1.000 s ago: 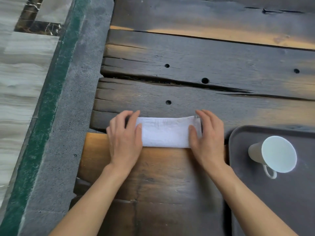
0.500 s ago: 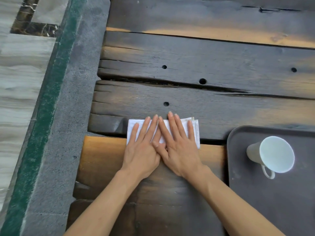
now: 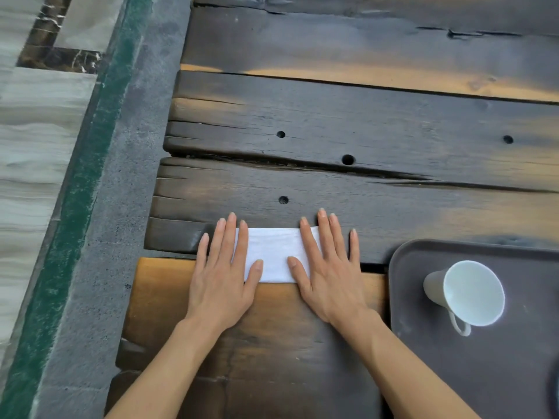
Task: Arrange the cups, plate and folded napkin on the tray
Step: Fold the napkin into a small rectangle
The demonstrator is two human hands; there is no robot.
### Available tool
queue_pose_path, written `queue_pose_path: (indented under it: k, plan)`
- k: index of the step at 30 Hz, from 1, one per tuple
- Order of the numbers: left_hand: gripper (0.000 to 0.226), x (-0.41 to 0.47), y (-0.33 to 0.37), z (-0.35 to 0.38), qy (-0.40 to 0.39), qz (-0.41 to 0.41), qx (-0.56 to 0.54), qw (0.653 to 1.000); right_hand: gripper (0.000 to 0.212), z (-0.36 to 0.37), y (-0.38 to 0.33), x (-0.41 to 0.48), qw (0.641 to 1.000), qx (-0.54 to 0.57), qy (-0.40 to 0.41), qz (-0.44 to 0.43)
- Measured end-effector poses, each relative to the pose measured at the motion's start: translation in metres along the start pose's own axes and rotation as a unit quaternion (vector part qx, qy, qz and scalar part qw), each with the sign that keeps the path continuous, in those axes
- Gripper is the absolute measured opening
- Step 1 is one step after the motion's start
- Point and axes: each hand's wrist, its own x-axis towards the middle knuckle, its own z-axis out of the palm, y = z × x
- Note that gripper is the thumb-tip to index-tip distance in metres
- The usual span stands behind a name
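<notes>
I'm sliding both palms outward from the middle; they were together a moment ago. The tray (image 3: 402, 297) is lying right, cup (image 3: 465, 293) on it. The napkin (image 3: 273, 255) is running left-right on the table (image 3: 363, 116), left hand (image 3: 222, 279) and right hand (image 3: 328, 276) pressing flat, fingers spread, right nearer the tray.

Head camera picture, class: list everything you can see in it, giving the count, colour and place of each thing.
napkin: one, white, folded, flat on the table under both hands
cup: one, white with a handle, on the tray
tray: one, dark grey, right side of the table
dark object: one, cut off at the right edge on the tray; cannot tell what it is
table: one, dark weathered wood planks, fills the middle
floor: grey stone with a green strip, left
hands: two, bare, left hand and right hand pressed flat on the napkin's ends
</notes>
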Motion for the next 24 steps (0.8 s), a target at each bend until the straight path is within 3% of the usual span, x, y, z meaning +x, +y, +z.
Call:
queue_pose_path:
  k: [14,24]
  plan:
    - [0.075,0.002,-0.003,0.005,-0.017,-0.019,0.041,0.999,0.069,0.008,0.0,0.001,0.999,0.004,0.036,-0.018]
    - [0.069,0.007,0.0,-0.037,-0.082,-0.011,-0.041,0.996,0.063,-0.026,-0.002,-0.006,0.998,-0.002,-0.052,-0.017]
